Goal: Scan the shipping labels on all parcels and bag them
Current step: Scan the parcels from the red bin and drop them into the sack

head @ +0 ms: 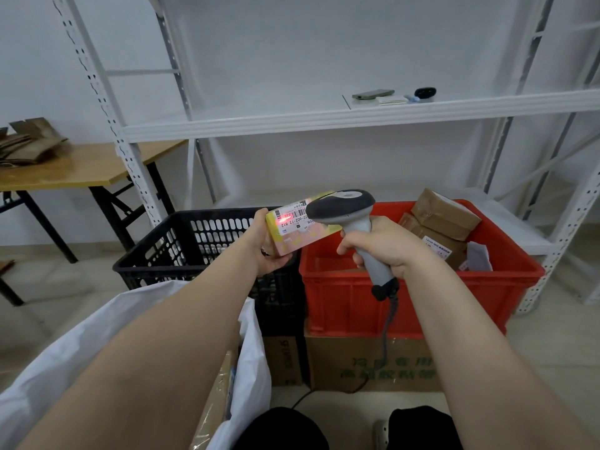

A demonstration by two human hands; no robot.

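Knees (282, 430) at frame bottom, then both forearms reach out past the white bag (97, 339), whose open mouth sits below the left fingers and back toward me. Left hand (268, 251) holds the pink-and-yellow parcel (302, 237), thumb on its left end, fingers curled underneath, clamped on it. Parcel's long axis runs from those fingers up and to the right, far end tucked under the head of the scanner (344, 211). Right hand (383, 245) is wrapped tight round the scanner handle, nose pointing left at the shipping label (293, 216) on the parcel's top face. Red scan spot lands on the label just right of the left thumb, so I read this as mid-scan. Next call is bagging. Left hand carries the parcel and is nearer the bag, so the drop goes down and back from its fingers, probably short end first. Brown parcels (444, 216) wait in the red crate (406, 300), beyond and right of the right fingers, so plenty left to scan. Black basket (194, 241) sits under and past the left fingers.
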